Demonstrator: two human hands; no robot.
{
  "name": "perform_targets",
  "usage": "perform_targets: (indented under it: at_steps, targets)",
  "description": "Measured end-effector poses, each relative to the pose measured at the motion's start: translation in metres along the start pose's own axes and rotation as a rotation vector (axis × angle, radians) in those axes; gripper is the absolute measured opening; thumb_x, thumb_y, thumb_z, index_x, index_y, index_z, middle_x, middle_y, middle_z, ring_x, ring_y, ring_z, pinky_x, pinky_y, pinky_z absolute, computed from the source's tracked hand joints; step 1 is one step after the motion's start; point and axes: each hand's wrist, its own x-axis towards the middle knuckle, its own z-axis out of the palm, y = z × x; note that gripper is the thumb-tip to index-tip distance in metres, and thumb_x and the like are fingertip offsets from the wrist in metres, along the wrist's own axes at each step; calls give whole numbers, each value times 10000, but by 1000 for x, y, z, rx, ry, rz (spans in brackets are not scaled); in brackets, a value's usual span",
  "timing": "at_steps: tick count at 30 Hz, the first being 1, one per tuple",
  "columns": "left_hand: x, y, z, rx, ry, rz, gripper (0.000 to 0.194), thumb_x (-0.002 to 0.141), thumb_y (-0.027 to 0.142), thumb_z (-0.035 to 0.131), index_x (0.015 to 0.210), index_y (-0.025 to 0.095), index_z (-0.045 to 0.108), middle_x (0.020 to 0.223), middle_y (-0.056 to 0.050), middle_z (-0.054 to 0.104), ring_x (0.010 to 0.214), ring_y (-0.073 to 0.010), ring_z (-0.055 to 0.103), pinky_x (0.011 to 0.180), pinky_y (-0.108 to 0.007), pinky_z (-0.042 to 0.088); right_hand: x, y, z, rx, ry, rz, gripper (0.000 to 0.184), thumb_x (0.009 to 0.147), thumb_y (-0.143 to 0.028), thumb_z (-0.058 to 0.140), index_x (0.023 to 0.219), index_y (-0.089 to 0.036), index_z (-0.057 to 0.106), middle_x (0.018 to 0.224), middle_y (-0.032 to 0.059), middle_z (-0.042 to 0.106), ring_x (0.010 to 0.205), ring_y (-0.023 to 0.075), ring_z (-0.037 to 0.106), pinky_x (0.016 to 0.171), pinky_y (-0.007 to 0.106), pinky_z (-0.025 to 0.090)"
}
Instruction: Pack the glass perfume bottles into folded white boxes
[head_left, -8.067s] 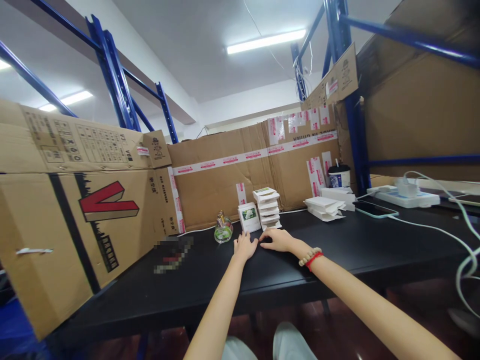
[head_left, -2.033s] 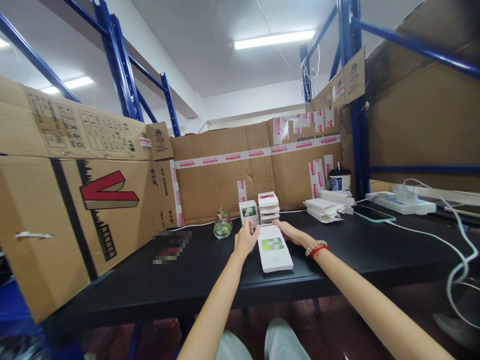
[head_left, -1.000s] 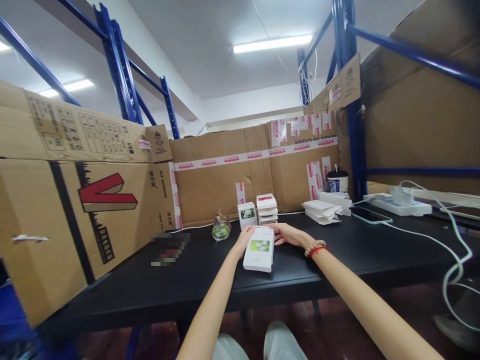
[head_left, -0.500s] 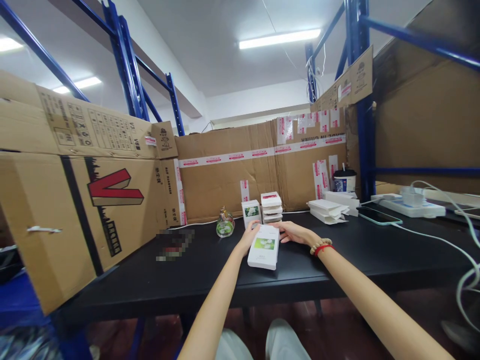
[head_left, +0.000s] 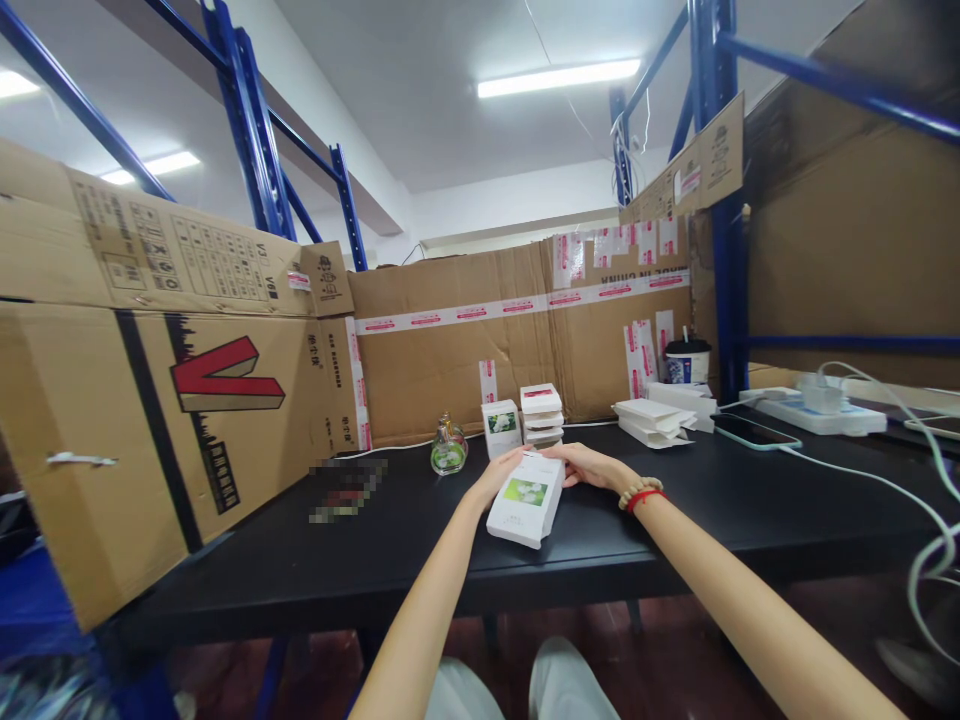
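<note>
Left hand [head_left: 498,474] and right hand [head_left: 592,466] both grip one flower-print carton [head_left: 527,496], end closure unclear; perfume bottles [head_left: 448,455] at its 10 o'clock, unboxed.

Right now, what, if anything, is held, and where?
A white flower-print box, near its far end: left hand on one side, right hand on the other.

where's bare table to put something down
Right: bare tabletop between the right forearm and the phone. Left: a patch between the left forearm and the pixelated area, in front of the glass bottles. Crowded: beyond the held box, by the upright box and stacked boxes; back right, by white cartons and power strip.
</note>
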Motion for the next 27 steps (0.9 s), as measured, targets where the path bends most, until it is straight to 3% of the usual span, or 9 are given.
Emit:
perform_targets:
  at_steps: [6, 14, 27]
  targets:
    - [-5, 3, 2, 7, -11, -32, 369, 722, 310, 676, 1045, 136, 628, 908, -69, 693, 749, -148, 623, 728, -274, 453, 1, 1, 0, -57, 18, 3, 204, 783, -252, 609, 925, -121, 673, 754, 43, 676, 624, 111, 617, 489, 187, 522]
    - [-1, -1, 1, 89, 22, 8, 360, 602, 427, 736, 778, 144, 601, 671, 9, 621, 612, -102, 560, 614, -220, 399, 3, 3, -1, -59, -9, -11, 255, 752, -298, 658, 943, -130, 680, 717, 30, 671, 584, 94, 608, 470, 166, 509]
    - [8, -6, -2, 95, 41, 11, 375, 617, 408, 728, 846, 149, 585, 706, 11, 604, 625, -101, 550, 601, -217, 387, -1, 1, -1, -94, -55, -22, 317, 736, -355, 673, 961, -132, 684, 750, 39, 674, 614, 97, 611, 441, 142, 491]
